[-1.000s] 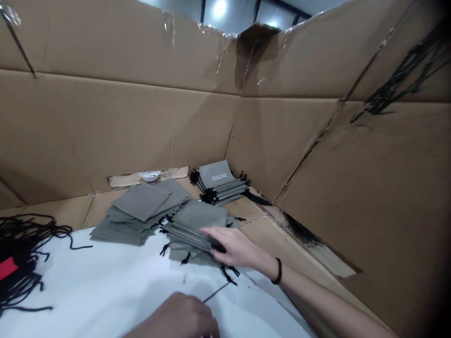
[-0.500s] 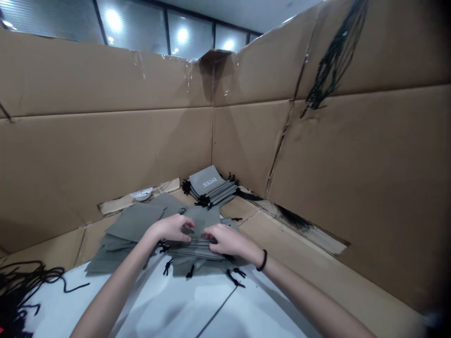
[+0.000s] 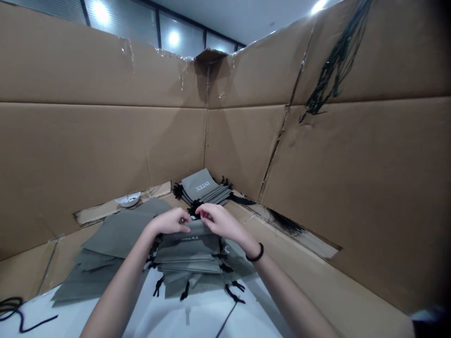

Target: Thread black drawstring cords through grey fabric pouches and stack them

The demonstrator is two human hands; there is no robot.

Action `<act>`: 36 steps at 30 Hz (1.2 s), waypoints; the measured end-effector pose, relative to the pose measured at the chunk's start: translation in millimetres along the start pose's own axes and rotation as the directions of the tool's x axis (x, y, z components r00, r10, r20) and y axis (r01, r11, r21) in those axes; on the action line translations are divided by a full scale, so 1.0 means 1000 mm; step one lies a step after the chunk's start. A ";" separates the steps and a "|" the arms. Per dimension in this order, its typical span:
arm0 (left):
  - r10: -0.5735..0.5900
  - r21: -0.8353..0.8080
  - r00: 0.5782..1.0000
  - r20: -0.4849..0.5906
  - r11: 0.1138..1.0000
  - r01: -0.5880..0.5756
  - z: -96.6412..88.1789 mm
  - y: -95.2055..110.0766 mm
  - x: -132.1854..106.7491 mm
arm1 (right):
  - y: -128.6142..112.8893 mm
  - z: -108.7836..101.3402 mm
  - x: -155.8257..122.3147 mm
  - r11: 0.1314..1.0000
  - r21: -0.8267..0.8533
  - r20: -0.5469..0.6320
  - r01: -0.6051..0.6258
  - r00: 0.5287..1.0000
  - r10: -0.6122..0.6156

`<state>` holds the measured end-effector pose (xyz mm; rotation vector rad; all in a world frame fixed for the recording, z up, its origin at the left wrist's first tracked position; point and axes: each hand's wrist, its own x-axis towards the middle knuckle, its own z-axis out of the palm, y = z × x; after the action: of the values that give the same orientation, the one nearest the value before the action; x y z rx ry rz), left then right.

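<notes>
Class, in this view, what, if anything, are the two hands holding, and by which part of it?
The left hand and right hand appear to hold a flat grey fabric pouch by its upper edge, though the hands partly hide the exact grip.

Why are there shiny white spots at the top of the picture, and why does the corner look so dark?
In the head view, the white spots look like lights glaring on the glass panels behind the cardboard wall. The wide lens makes that wall's lines look bent, and the picture's bottom right corner fades dark and blurry.
</notes>
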<state>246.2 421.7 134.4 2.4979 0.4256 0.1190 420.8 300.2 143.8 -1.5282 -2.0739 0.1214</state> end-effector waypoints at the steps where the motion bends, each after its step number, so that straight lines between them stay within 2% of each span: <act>1: -0.010 0.021 0.996 -0.087 1.000 0.012 -0.002 0.000 -0.002 | -0.006 -0.001 -0.003 0.996 -0.082 -0.078 0.024 0.996 -0.031; 2: -0.013 0.023 0.986 -0.168 1.000 0.017 -0.003 -0.001 -0.004 | -0.012 -0.001 -0.005 0.988 -0.143 -0.092 0.056 0.993 -0.069; 3: -0.010 0.011 0.972 -0.234 1.000 0.013 -0.005 -0.003 -0.007 | -0.017 -0.001 -0.008 0.983 -0.162 -0.046 0.086 0.994 -0.094; 5: 0.008 -0.028 0.947 -0.321 0.999 -0.018 -0.007 -0.007 -0.012 | -0.022 0.003 -0.011 0.980 -0.162 0.152 0.111 0.985 -0.087; 7: 0.022 -0.053 0.932 -0.363 0.998 -0.045 -0.010 -0.012 -0.018 | -0.021 0.011 -0.010 0.976 -0.196 0.344 0.090 0.939 -0.018; 8: 0.033 -0.055 0.927 -0.374 0.997 -0.057 -0.011 -0.014 -0.021 | -0.019 0.017 -0.009 0.970 -0.232 0.404 0.072 0.914 0.028; 11: 0.068 -0.054 0.910 -0.409 0.994 -0.098 -0.018 -0.018 -0.027 | -0.013 0.035 -0.002 0.953 -0.301 0.486 0.041 0.866 0.116; 14: 0.019 -0.074 0.905 -0.425 0.996 -0.056 -0.024 -0.019 -0.031 | -0.011 0.047 0.002 0.965 -0.249 0.554 0.078 0.829 0.076; 16: -0.045 -0.074 0.905 -0.422 0.997 0.016 -0.027 -0.020 -0.032 | -0.011 0.051 0.002 0.969 -0.227 0.555 0.099 0.831 0.045; 19: -0.119 -0.074 0.873 -0.472 0.993 0.094 -0.030 -0.024 -0.031 | -0.015 0.051 0.003 0.964 -0.236 0.512 0.124 0.859 0.015; 21: -0.161 -0.123 0.818 -0.553 0.986 0.111 -0.032 -0.027 -0.030 | -0.017 0.047 0.005 0.971 -0.204 0.478 0.122 0.878 -0.009; 23: -0.222 -0.209 0.728 -0.648 0.972 0.111 -0.035 -0.030 -0.030 | -0.016 0.039 0.008 0.991 -0.120 0.441 0.059 0.897 0.000; 27: -0.320 -0.318 0.512 -0.797 0.943 0.095 -0.043 -0.030 -0.034 | -0.003 0.008 0.011 0.976 0.144 0.348 -0.164 0.932 0.105; 29: -0.331 -0.319 0.436 -0.837 0.942 0.102 -0.046 -0.025 -0.037 | 0.004 -0.010 0.011 0.928 0.282 0.265 -0.242 0.949 0.167; 30: -0.331 -0.313 0.412 -0.849 0.943 0.113 -0.046 -0.021 -0.038 | 0.006 -0.018 0.010 0.899 0.349 0.211 -0.264 0.957 0.199; 32: -0.315 -0.286 0.399 -0.861 0.949 0.134 -0.043 -0.006 -0.039 | 0.006 -0.029 0.008 0.852 0.457 0.029 -0.256 0.962 0.273; 33: -0.302 -0.267 0.423 -0.854 0.953 0.140 -0.040 0.003 -0.039 | 0.002 -0.031 0.007 0.847 0.483 -0.105 -0.221 0.946 0.306; 34: -0.287 -0.253 0.464 -0.838 0.958 0.134 -0.036 0.013 -0.038 | -0.003 -0.030 0.006 0.857 0.486 -0.243 -0.174 0.915 0.323; 36: -0.269 -0.269 0.582 -0.767 0.959 0.090 -0.026 0.035 -0.035 | -0.018 -0.021 0.003 0.900 0.427 -0.447 -0.088 0.844 0.295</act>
<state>218.1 397.4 176.0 2.0384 0.9737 1.1846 415.2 291.9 169.5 -1.3384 -1.3770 0.1797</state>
